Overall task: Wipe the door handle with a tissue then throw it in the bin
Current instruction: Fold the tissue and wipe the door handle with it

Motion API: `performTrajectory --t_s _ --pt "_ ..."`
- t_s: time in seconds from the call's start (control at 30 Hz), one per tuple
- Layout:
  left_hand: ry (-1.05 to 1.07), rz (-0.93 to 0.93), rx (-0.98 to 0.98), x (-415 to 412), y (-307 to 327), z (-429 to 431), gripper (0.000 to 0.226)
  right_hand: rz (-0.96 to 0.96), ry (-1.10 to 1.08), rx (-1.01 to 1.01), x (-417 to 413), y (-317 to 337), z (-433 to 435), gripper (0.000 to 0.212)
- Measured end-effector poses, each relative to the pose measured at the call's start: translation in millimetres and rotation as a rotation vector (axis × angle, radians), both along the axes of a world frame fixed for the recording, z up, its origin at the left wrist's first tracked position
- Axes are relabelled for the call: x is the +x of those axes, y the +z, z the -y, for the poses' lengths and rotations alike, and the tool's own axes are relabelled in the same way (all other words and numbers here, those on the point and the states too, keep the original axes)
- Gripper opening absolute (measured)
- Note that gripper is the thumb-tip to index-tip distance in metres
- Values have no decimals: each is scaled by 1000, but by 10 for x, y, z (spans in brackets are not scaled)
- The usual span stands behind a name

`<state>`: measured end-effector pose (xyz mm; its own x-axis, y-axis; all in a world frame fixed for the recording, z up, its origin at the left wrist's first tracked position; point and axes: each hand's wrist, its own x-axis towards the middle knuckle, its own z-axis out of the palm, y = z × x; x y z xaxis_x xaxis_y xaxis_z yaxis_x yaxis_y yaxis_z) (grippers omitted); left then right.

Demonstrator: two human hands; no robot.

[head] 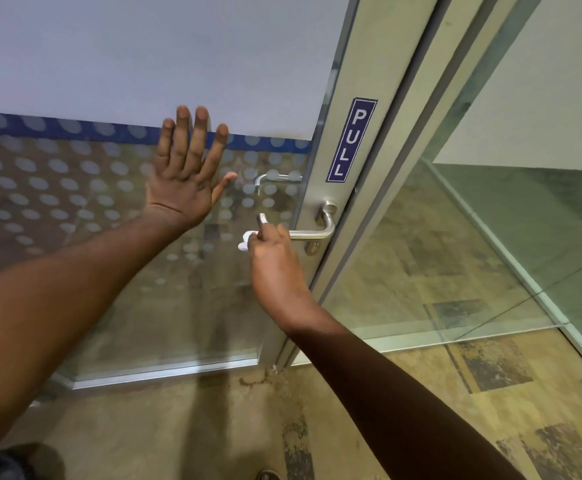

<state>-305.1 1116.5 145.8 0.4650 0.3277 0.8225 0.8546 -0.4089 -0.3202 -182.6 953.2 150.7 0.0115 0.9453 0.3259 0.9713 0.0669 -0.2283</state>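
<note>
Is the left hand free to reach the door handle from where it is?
Probably yes: the left hand lies flat and empty on the glass beside the door handle, though the right hand and tissue occupy its near end.

We take this for an office or similar commercial bldg, at a glass door (185, 282) w/ a metal frame (348, 74). Mid-left of the frame the glass carries a frosted dot film (57, 188) under a blue strip (75, 128), typical privacy film for meeting rms. A blue PULL sign (351, 140) sits on the frame, right of centre, above a steel lever handle (313, 232). At right, a glass partition (524, 237). Bottom: patterned carpet tiles (490, 368).
</note>
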Motion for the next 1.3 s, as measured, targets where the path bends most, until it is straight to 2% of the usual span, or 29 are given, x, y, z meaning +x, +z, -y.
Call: performTrajectory --t_s 0.1,0.23,0.3,0.4,0.47,0.53,0.6,0.63,0.7,0.83,0.9,0.97,1.17,1.27,1.3 --pt "-46 40 -106 8 99 167 67 -122 -12 -32 70 69 -30 17" --pt "-150 105 -282 -44 257 363 57 -588 -98 -98 150 306 -74 11" --pt "-214 199 -356 -109 357 483 48 -665 -35 -87 188 448 -42 13" --pt "-329 347 -500 -169 483 656 34 -768 -57 -68 305 556 -5 16" --pt "-358 485 -597 -152 564 804 29 -1002 -58 -117 409 598 7 21" --pt "-396 782 -867 -127 684 961 23 -1310 10 -197 489 683 21 21" --pt "-503 1108 -1303 -89 776 1081 20 -1574 85 -313 556 776 24 14" --pt "-565 1226 -1466 -87 818 1136 20 -1681 116 -375 578 825 32 13" --pt "-658 1332 -1638 -103 925 1231 22 -1822 172 -469 614 891 36 19" --pt "-801 1267 -1776 -121 1131 1374 34 -1879 297 -568 631 976 27 37" --pt "-810 1222 -1787 -107 1209 1432 39 -1894 330 -592 618 1002 20 33" --pt "-799 1263 -1736 -92 1254 1475 38 -1890 338 -605 596 1031 28 25" --pt "-694 1374 -1648 -114 1328 1595 27 -1924 306 -595 538 1047 63 24" --pt "-620 1408 -1599 -114 1320 1652 19 -1920 283 -552 488 1037 98 7" --pt "-605 1422 -1583 -109 1311 1673 16 -1920 262 -527 466 1030 109 8"
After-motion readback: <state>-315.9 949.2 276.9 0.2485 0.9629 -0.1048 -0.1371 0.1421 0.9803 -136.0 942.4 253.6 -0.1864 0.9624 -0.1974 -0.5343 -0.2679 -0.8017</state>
